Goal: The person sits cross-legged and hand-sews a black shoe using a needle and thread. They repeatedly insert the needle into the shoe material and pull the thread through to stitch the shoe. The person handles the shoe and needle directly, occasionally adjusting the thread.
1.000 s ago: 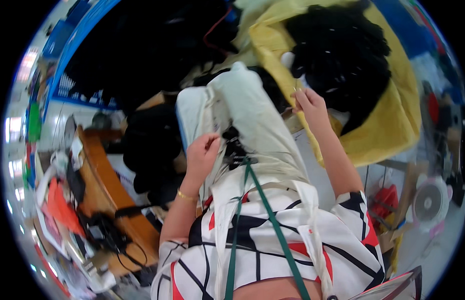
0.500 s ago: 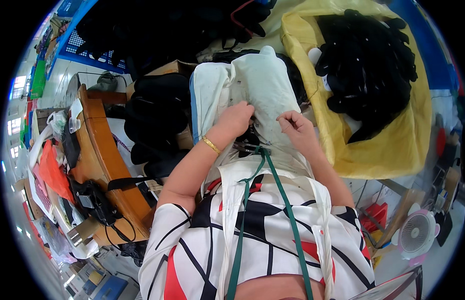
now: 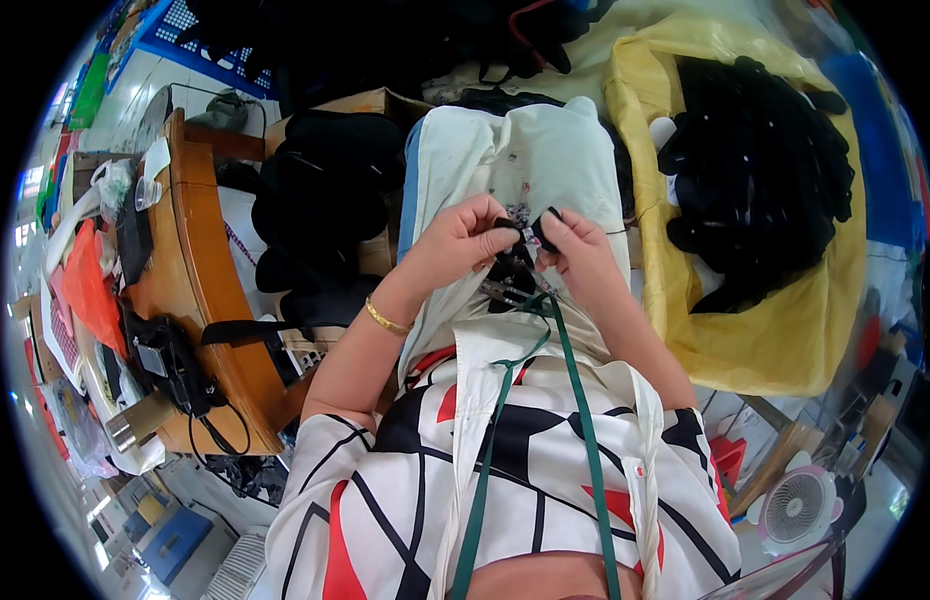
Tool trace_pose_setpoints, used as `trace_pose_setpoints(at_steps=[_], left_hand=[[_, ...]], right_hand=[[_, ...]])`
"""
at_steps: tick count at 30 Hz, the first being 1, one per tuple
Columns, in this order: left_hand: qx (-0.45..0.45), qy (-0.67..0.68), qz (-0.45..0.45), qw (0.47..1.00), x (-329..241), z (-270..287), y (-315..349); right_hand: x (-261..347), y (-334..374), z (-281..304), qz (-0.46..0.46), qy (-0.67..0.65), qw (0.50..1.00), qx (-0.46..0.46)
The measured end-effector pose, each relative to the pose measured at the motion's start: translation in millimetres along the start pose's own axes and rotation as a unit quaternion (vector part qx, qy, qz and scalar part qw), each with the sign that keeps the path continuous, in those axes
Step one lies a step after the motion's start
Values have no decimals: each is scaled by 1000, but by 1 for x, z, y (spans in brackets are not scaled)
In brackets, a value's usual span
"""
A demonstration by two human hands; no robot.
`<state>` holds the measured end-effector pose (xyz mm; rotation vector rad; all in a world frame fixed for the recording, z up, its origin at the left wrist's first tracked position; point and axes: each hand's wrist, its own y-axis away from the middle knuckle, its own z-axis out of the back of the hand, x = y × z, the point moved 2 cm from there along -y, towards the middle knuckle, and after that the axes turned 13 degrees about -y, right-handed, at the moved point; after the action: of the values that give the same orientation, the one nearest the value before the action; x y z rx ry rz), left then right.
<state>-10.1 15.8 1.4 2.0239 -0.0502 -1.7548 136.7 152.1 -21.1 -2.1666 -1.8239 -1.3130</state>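
Black cloth bit (image 3: 523,232) is up over the middle of the white apron (image 3: 575,150), between the two hands. The left hand (image 3: 460,242) pinches it with thumb and finger on one side, and the right hand (image 3: 583,255) pinches it on the other side. A tiny shiny part shows between the fingers, too small to tell what it is. A second ago the right hand was next to the yellow bag (image 3: 765,365), to the right of the apron. Half a second ago both hands were over the apron but apart, and now they are close together. Little shiny specks show on the apron, just past the hands. A green cord (image 3: 583,430) comes down to the near part of the apron. Black cloth pieces (image 3: 765,180) fill the bag, and another black pile (image 3: 330,190) sits left of the apron. Farther left of the apron is a brown wooden table (image 3: 197,290).
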Motion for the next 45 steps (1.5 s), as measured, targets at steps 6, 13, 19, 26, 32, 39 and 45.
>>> trace_pose_setpoints(at_steps=[6, 13, 19, 26, 32, 39, 45], left_hand=[[-166, -120, -81, 975, 23, 16, 5], [-61, -19, -28, 998, 15, -4, -1], [-244, -363, -108, 893, 23, 30, 8], [-106, -291, -175, 934, -9, 9, 11], [-71, -359, -180, 913, -13, 5, 19], [-81, -419, -239, 872, -21, 0, 37], [-68, -427, -294, 853, -22, -5, 39]], right_hand=[[-9, -1, -13, 147, 178, 971, -60], [-9, 3, -23, 276, 330, 902, -34], [-10, 7, -3, 269, 318, 906, -68], [1, 15, -21, 368, 448, 815, 1], [12, 27, -18, 283, 396, 873, 6], [32, 36, -5, 69, 279, 955, 69], [46, 43, -21, 25, 434, 890, 140]])
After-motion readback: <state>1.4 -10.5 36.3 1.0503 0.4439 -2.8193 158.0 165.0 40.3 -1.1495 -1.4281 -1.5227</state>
